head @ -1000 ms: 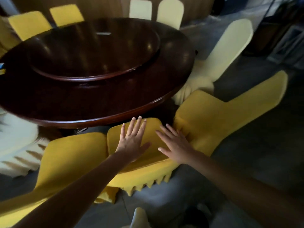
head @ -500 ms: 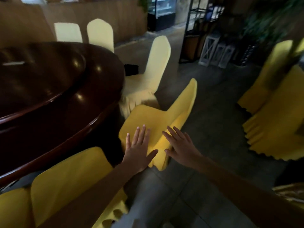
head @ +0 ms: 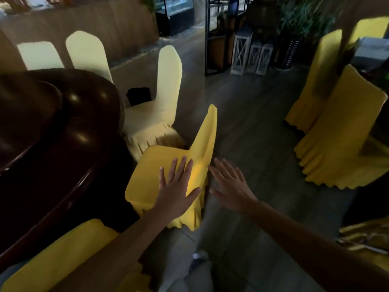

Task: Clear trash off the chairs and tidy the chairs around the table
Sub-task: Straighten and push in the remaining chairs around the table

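A yellow-covered chair (head: 151, 165) stands at the edge of the round dark wooden table (head: 52, 131), turned partly away from it with its back pointing right. My left hand (head: 176, 186) is spread flat over the near corner of its seat, holding nothing. My right hand (head: 229, 182) hovers open just right of the seat, over the floor, fingers apart. A second yellow chair back (head: 69, 253) sits below my left arm. No trash shows on the seats I can see.
A pale cream chair (head: 155, 114) stands beyond the yellow one, with a dark object (head: 139, 95) behind its seat. Two more cream chairs (head: 84, 51) line the table's far side. Yellow chairs (head: 341, 131) are grouped at right. Black shelving (head: 219, 34) and white lanterns (head: 250, 53) stand at the back.
My view has swung right, from the chair tucked at the table's near edge to the angled yellow chair. Both hands stayed open and travelled with it, the left now over the seat.
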Action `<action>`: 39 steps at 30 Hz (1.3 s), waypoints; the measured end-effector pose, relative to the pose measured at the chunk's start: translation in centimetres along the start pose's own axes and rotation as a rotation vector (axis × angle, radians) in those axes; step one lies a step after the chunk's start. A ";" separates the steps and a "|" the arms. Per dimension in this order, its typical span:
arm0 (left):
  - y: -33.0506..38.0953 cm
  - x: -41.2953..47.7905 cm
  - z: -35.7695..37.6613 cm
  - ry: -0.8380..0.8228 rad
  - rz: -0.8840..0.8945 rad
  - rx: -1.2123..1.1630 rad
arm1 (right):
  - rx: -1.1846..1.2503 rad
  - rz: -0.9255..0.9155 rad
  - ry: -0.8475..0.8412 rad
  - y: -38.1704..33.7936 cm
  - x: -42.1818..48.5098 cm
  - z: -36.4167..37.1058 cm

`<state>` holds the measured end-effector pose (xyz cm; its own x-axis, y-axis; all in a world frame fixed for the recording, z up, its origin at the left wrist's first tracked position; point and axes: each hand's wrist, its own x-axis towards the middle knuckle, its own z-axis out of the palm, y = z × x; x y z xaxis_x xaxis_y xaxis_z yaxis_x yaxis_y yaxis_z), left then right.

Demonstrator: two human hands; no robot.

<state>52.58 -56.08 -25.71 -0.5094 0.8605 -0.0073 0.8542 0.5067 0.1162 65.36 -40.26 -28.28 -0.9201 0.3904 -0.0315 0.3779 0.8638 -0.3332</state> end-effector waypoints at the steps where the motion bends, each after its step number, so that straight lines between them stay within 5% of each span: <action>1: 0.1 1.5 -0.1 0.002 0.002 -0.009 | -0.006 -0.004 -0.004 0.6 0.9 -0.2; 21: -0.3 34.7 -3.2 0.066 -0.023 -0.003 | -0.163 -0.125 -0.023 17.9 27.2 -9.9; 39: 0.8 36.3 -3.5 0.094 -0.829 -0.111 | -0.329 -0.895 -0.401 16.1 43.9 -12.7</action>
<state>34.38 -24.65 -22.36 -0.9782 0.2011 -0.0513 0.1866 0.9604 0.2070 32.39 -5.16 -23.05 -0.8222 -0.5204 -0.2305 -0.5076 0.8536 -0.1167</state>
